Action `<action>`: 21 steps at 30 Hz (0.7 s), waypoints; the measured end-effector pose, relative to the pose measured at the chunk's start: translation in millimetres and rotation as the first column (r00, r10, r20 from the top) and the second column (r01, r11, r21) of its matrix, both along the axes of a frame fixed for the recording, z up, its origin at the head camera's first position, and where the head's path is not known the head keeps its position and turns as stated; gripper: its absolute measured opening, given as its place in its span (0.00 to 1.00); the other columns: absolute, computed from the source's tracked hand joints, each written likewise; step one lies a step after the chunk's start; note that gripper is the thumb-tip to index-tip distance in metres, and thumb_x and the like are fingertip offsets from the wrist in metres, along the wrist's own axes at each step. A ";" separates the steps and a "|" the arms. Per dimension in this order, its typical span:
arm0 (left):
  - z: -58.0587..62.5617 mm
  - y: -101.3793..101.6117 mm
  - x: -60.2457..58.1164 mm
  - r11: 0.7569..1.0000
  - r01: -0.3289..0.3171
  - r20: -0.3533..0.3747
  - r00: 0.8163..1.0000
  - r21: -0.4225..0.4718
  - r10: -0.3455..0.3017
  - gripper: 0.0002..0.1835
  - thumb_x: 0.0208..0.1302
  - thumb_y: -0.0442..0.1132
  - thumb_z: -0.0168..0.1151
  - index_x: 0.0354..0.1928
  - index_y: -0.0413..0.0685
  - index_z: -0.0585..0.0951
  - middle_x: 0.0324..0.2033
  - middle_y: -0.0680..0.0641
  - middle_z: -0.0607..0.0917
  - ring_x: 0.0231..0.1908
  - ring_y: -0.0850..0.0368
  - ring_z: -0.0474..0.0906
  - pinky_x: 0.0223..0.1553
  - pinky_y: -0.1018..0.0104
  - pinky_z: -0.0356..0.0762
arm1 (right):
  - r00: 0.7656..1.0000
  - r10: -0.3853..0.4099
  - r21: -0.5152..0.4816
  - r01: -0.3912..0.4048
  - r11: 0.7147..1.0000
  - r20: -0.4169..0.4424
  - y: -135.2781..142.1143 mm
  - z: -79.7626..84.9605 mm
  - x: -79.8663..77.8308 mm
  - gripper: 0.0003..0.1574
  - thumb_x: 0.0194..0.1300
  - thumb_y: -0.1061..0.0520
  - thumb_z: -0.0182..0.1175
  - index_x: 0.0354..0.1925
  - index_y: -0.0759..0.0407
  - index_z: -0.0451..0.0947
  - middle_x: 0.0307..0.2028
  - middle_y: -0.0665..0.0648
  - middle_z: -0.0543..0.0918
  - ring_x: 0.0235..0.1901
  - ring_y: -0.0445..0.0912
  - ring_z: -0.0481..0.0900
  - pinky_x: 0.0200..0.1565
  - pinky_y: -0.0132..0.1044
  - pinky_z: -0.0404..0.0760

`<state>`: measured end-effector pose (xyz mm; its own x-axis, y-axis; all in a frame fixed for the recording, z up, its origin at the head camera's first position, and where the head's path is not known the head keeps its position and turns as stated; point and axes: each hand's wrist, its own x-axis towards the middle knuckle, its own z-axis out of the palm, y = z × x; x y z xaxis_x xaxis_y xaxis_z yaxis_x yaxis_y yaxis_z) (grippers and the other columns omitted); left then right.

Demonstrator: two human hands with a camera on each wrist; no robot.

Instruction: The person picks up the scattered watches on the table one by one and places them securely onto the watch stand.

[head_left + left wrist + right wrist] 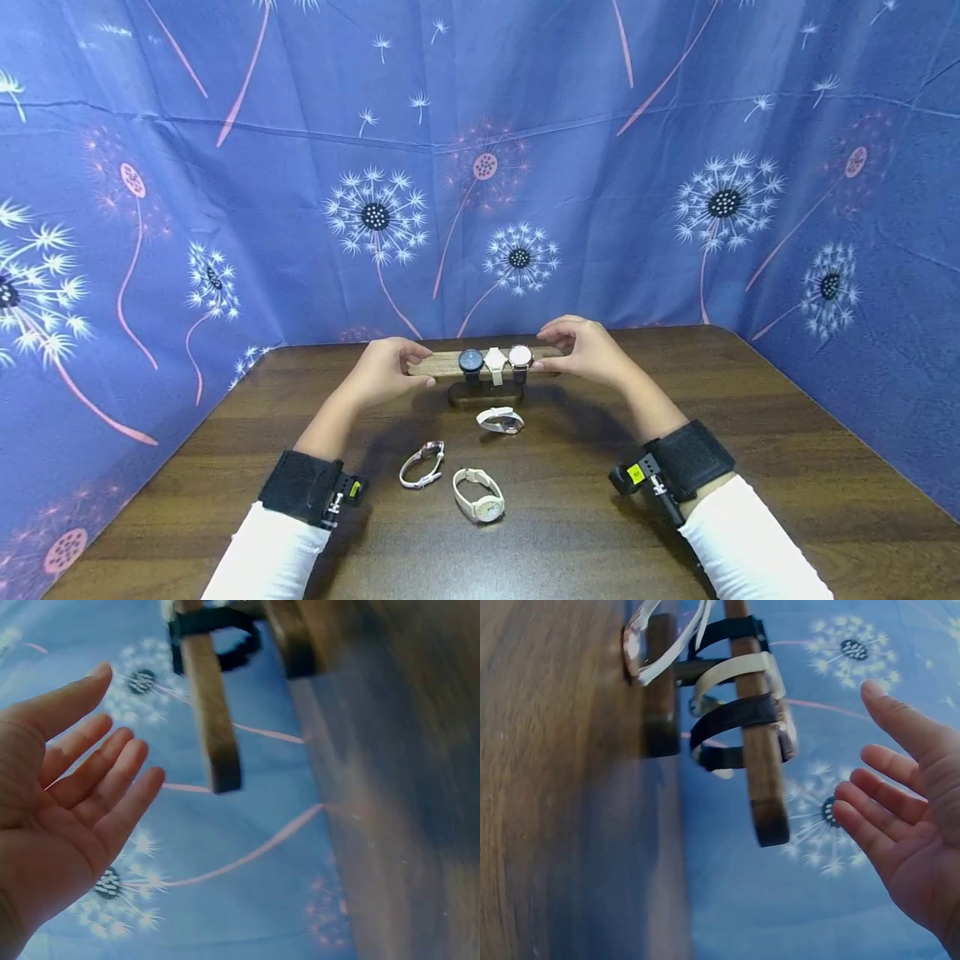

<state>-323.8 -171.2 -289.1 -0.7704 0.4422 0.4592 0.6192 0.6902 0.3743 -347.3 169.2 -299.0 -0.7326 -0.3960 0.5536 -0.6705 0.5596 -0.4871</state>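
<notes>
Wooden stand (442, 364) bears 3 strapped watches (495, 360) between 2 hands (378, 371) (592, 350), both wide and relaxed.

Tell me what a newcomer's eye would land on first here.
Probably the blue dandelion backdrop, spread behind the table. Next, the three mounted watches strapped round a wooden bar, with the left hand and right hand near its ends. Three loose watches lie on the table in front.

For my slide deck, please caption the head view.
Left grip and right grip flank a wooden stand bearing three watches; three more watches lie on the table before it.
</notes>
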 end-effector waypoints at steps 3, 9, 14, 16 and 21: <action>0.6 3.2 8.2 0.999 0.031 -0.007 1.000 -0.009 -0.031 0.19 0.45 0.44 0.71 0.40 0.44 0.82 0.33 0.46 0.84 0.32 0.57 0.78 0.34 0.61 0.77 | 1.000 0.028 0.019 -0.028 0.999 0.007 0.8 2.2 7.1 0.31 0.41 0.41 0.71 0.41 0.56 0.79 0.42 0.52 0.79 0.38 0.46 0.78 0.42 0.39 0.78; -2.6 2.9 22.8 0.998 0.054 0.072 0.996 0.041 -0.057 0.14 0.47 0.41 0.69 0.37 0.44 0.82 0.29 0.50 0.84 0.27 0.65 0.77 0.30 0.66 0.78 | 0.993 0.092 0.006 -0.092 0.996 0.081 -1.0 -1.8 12.3 0.29 0.45 0.43 0.70 0.42 0.59 0.78 0.40 0.55 0.80 0.36 0.45 0.78 0.40 0.40 0.79; -5.1 0.1 27.4 0.997 0.074 0.139 0.988 0.005 -0.074 0.12 0.48 0.40 0.69 0.36 0.46 0.82 0.28 0.52 0.84 0.27 0.66 0.77 0.29 0.67 0.78 | 0.985 0.124 0.012 -0.127 0.992 0.122 -3.9 -7.0 13.9 0.27 0.47 0.46 0.69 0.41 0.62 0.78 0.38 0.57 0.81 0.35 0.45 0.79 0.38 0.40 0.79; -6.0 -1.6 27.5 0.995 0.093 0.175 0.981 -0.048 -0.083 0.12 0.47 0.41 0.69 0.35 0.47 0.82 0.28 0.52 0.84 0.28 0.66 0.77 0.30 0.68 0.78 | 0.983 0.129 0.019 -0.133 0.991 0.130 -4.3 -7.2 15.0 0.26 0.48 0.46 0.68 0.41 0.62 0.78 0.37 0.57 0.82 0.35 0.44 0.79 0.38 0.40 0.79; -12.4 -4.5 31.9 0.952 0.134 0.323 0.946 -0.275 -0.040 0.07 0.43 0.43 0.71 0.22 0.53 0.81 0.17 0.56 0.80 0.20 0.64 0.75 0.24 0.68 0.76 | 0.975 0.146 0.037 -0.154 0.987 0.169 -6.2 -5.4 18.0 0.25 0.51 0.46 0.67 0.42 0.61 0.78 0.37 0.58 0.82 0.34 0.42 0.78 0.38 0.40 0.79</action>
